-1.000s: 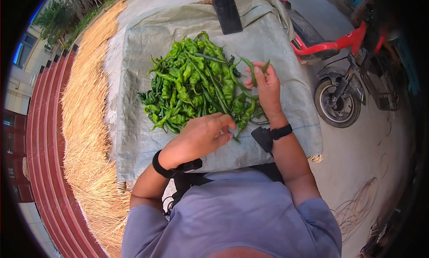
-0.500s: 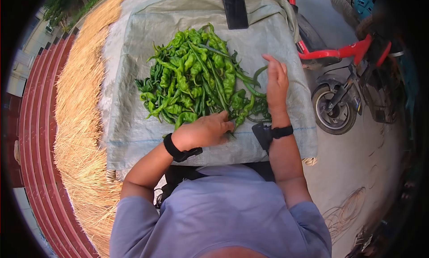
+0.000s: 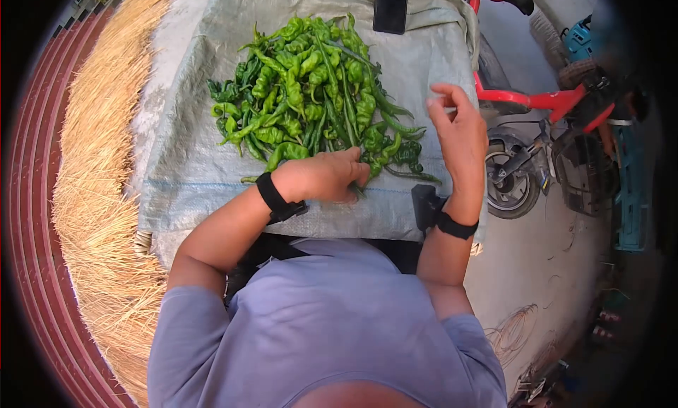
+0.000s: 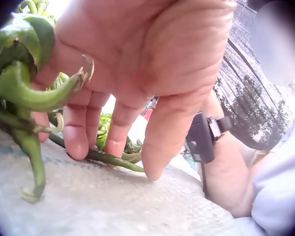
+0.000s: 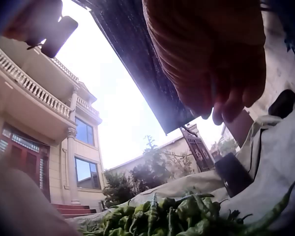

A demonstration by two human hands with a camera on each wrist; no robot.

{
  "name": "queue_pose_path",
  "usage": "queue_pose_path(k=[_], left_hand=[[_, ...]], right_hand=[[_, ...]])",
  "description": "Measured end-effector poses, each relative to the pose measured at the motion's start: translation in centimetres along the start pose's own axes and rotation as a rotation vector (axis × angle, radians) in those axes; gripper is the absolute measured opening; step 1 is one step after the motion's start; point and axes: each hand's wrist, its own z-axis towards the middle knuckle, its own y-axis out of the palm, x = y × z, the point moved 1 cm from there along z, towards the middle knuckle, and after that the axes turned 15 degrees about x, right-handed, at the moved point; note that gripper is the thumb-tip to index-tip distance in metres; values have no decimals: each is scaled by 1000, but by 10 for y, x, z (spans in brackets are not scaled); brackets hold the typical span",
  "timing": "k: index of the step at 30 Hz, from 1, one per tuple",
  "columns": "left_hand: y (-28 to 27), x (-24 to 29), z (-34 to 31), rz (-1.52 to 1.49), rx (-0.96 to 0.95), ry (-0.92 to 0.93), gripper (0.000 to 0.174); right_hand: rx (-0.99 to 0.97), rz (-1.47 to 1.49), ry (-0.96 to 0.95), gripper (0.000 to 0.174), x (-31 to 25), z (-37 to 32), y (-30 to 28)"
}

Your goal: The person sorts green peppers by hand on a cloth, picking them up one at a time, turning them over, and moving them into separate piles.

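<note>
A heap of twisted green peppers (image 3: 304, 90) lies on a pale woven sack (image 3: 169, 182). At its near edge is my left hand (image 3: 321, 176), palm down. In the left wrist view, the fingers of my left hand (image 4: 123, 83) extend down to a thin green pepper (image 4: 130, 164) lying on the sack, thumb beside its tip. A hooked pepper (image 4: 37, 96) stands close by the palm. My right hand (image 3: 460, 136) hovers right of the heap, fingers loosely bent, holding nothing visible. The right wrist view shows my right hand (image 5: 211, 64) dark above the peppers (image 5: 162, 216).
A black phone (image 3: 390, 7) lies on the sack's far side. To the right stands a red bike (image 3: 522, 99), with coiled wire (image 3: 514, 332) on the ground. Straw (image 3: 92, 196) and red steps (image 3: 35, 217) run along the left.
My right hand has let go of a green pepper and moved away to the right of the heap. My left hand has lowered to the near edge. The head view has shifted.
</note>
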Motion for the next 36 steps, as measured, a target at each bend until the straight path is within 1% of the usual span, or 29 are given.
queue_pose_path(k=[2, 3, 6, 9, 12, 15, 18, 19, 22, 25, 27, 28, 30, 31, 33, 34, 36], left_hand=[[1, 0, 1, 19, 8, 14, 39], [2, 0, 1, 28, 12, 17, 39], [2, 1, -1, 57, 28, 31, 39], [2, 2, -2, 68, 25, 40, 39], [3, -1, 0, 77, 11, 46, 40], [4, 0, -3, 84, 6, 50, 40], [6, -3, -5, 58, 56, 80, 35], [6, -3, -6, 44, 78, 96, 33], [-1, 2, -6, 72, -13, 56, 40], [-10, 2, -6, -4, -54, 49, 43], [-14, 0, -7, -32, -6, 106, 45], [-16, 0, -8, -47, 16, 133, 47], [-30, 10, -9, -96, 171, 140, 48], [-38, 18, -10, -120, 247, 142, 48], [-44, 31, -8, -224, 498, 127, 48], [-47, 35, -7, -274, 628, 120, 48], [-44, 35, 2, 26, 872, 214, 48]], right_hand=[[-162, -268, -29, 26, -6, -12, -21], [-267, -344, 36, 25, -3, -16, -27], [-402, -449, -47, 34, 20, -31, -28], [-422, -293, -174, 50, 47, -40, -8], [-396, -374, -375, 62, 54, -47, 10], [-532, -370, -276, 68, 56, -39, 17], [-616, -521, -192, 67, 42, -35, 18], [-609, -511, -205, 65, 43, -35, 19], [-568, -495, -227, 60, 47, -35, 18], [-515, -500, -201, 55, 38, -35, 5], [-500, -479, -165, 55, 32, -34, -7], [-434, -442, -152, 54, 30, -34, -12], [-309, -365, -119, 53, 24, -36, -20], [-252, -332, -149, 52, 20, -35, -21], [-133, -261, -213, 51, 7, -34, -20], [-150, -230, -205, 51, -3, -34, -19], [-186, -168, -196, 50, -24, -35, -17]])
